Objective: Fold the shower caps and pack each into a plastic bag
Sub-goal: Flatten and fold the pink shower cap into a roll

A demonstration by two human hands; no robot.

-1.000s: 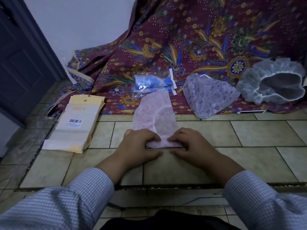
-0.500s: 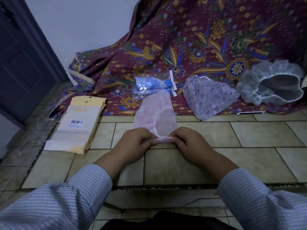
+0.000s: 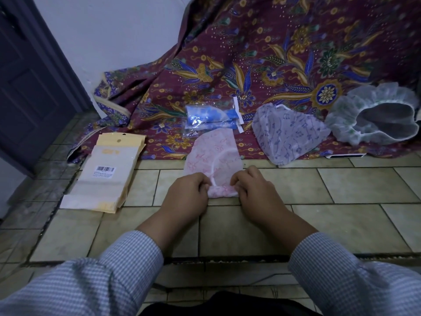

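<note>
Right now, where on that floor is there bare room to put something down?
Bare tiles lie right of the right hand, below the purple cap. A narrower strip separates the bag stack from the left hand. The batik cloth is crowded.

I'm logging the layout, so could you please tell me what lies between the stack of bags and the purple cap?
In the head view, the pink cap lies between the bag stack and the purple cap, with the bagged blue cap just behind it.
</note>
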